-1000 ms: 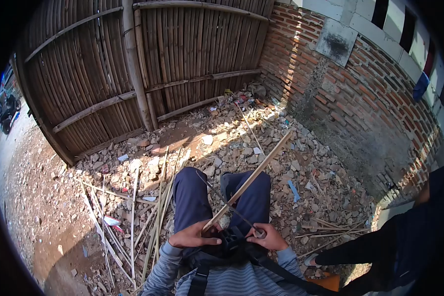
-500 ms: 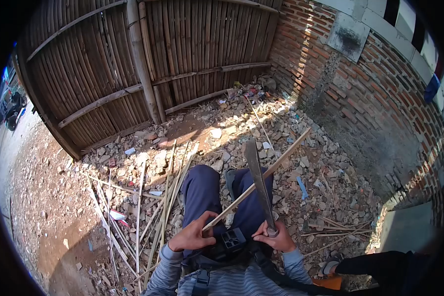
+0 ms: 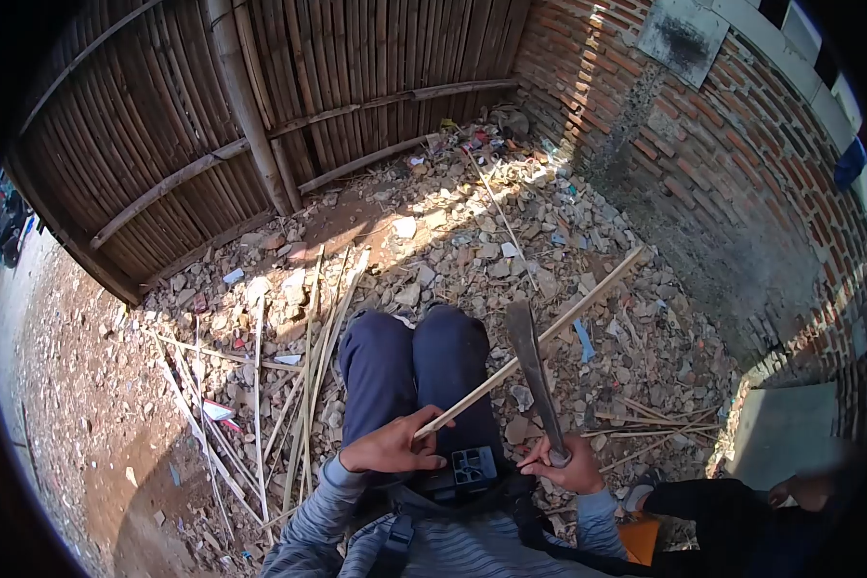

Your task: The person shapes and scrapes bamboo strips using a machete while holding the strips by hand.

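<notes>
My left hand (image 3: 391, 445) is closed around the lower end of a long pale bamboo strip (image 3: 591, 301), which slants up to the right beyond my knees. In my right hand (image 3: 570, 466) is the handle of a machete (image 3: 527, 342), its dark, broad blade pointing up and slightly left. The blade crosses the strip about midway along it; whether the two touch I cannot tell. Between my hands, at my waist, sits a black box-like device (image 3: 472, 467).
Several bamboo strips (image 3: 310, 376) lie on the rubble at left, and more sticks (image 3: 645, 424) at right. A bamboo fence (image 3: 173, 125) and a brick wall (image 3: 684, 154) stand ahead. Another person's dark-clothed leg (image 3: 703, 506) is at lower right, near an orange object (image 3: 639, 539).
Both hands have shifted right with the strip and machete. The blade now crosses the strip nearer its upper part. My knees have come together, and the other person's hand appears at lower right.
</notes>
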A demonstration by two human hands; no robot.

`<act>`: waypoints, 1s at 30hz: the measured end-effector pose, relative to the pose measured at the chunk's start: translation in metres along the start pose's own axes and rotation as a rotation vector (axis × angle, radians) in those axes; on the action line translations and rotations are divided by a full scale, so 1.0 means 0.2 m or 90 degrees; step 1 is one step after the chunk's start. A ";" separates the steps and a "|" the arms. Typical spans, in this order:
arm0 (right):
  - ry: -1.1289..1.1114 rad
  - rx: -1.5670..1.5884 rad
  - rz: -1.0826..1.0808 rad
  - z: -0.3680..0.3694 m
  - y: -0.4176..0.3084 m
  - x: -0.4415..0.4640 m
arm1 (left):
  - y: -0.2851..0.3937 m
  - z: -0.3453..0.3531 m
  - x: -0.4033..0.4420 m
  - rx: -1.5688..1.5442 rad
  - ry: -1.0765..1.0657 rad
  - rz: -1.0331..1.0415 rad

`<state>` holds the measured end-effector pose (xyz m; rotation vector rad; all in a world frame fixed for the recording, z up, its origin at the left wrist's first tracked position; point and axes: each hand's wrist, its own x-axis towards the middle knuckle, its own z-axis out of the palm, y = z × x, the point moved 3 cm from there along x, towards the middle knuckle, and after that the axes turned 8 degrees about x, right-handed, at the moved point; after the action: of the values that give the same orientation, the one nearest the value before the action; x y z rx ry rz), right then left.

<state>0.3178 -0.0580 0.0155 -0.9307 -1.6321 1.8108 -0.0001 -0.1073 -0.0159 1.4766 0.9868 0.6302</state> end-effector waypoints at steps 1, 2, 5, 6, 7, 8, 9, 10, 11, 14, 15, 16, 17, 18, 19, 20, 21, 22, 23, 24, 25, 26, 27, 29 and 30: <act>-0.009 -0.026 -0.001 -0.02 0.03 0.03 | -0.01 -0.02 0.03 0.014 0.013 -0.010; -0.005 -0.021 0.001 -0.02 0.06 0.05 | -0.03 -0.03 0.06 0.013 0.007 -0.015; 0.031 0.035 -0.011 -0.02 0.09 0.15 | -0.11 -0.12 0.12 -0.022 0.079 -0.015; 0.032 0.039 -0.011 -0.03 0.10 0.18 | -0.12 -0.15 0.13 -0.020 0.078 -0.019; 0.059 0.083 -0.014 -0.05 0.13 0.21 | -0.13 -0.17 0.14 -0.056 0.091 -0.031; 0.087 0.126 -0.016 -0.06 0.15 0.23 | -0.13 -0.19 0.15 -0.093 0.104 -0.044; 0.104 0.128 -0.056 -0.09 0.16 0.27 | -0.14 -0.23 0.16 -0.135 0.078 -0.112; 0.105 0.130 -0.053 -0.11 0.16 0.31 | -0.13 -0.25 0.18 -0.136 0.077 -0.115; 0.134 0.106 -0.079 -0.15 0.14 0.34 | -0.11 -0.28 0.20 -0.114 0.084 -0.070; 0.196 0.086 -0.117 -0.21 0.12 0.45 | 0.02 -0.35 0.26 0.017 0.130 0.067; 0.234 0.062 -0.133 -0.22 0.11 0.48 | 0.06 -0.38 0.28 -0.041 0.135 0.005; 0.271 0.037 -0.152 -0.24 0.10 0.52 | 0.08 -0.41 0.30 -0.096 0.142 -0.056; 0.271 0.040 -0.153 -0.24 0.09 0.57 | 0.09 -0.44 0.35 -0.018 0.194 -0.050; 0.294 0.044 -0.160 -0.24 0.08 0.60 | 0.10 -0.45 0.38 -0.019 0.192 -0.054; 0.318 0.048 -0.169 -0.24 0.08 0.64 | 0.13 -0.48 0.43 0.034 0.222 -0.049; 0.344 0.051 -0.181 -0.24 0.06 0.69 | 0.16 -0.51 0.48 0.088 0.251 -0.041; 0.349 0.093 -0.183 -0.22 0.03 0.73 | 0.19 -0.52 0.52 0.088 0.232 -0.053; 0.354 0.094 -0.181 -0.18 -0.01 0.77 | 0.20 -0.51 0.56 0.088 0.226 -0.055; 0.361 0.114 -0.206 -0.15 -0.05 0.82 | 0.20 -0.51 0.61 0.120 0.215 -0.011; 0.368 0.133 -0.232 -0.14 -0.09 0.86 | 0.22 -0.51 0.65 0.152 0.202 0.035; 0.363 0.153 -0.213 -0.14 -0.11 0.89 | 0.24 -0.49 0.67 0.137 0.158 0.019; 0.370 0.155 -0.214 -0.14 -0.13 0.91 | 0.24 -0.48 0.70 0.140 0.151 0.019; 0.366 0.143 -0.210 -0.13 -0.14 0.93 | 0.24 -0.46 0.72 0.128 0.141 0.034; 0.349 0.158 -0.241 -0.09 -0.22 0.98 | 0.21 -0.41 0.74 0.106 0.133 0.064; 0.352 0.160 -0.238 -0.10 -0.21 1.00 | 0.22 -0.42 0.74 0.106 0.130 0.061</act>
<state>0.2059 0.1126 0.0270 -0.8456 -1.1127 1.3119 0.0131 0.0651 0.0183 1.6372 1.1531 0.7962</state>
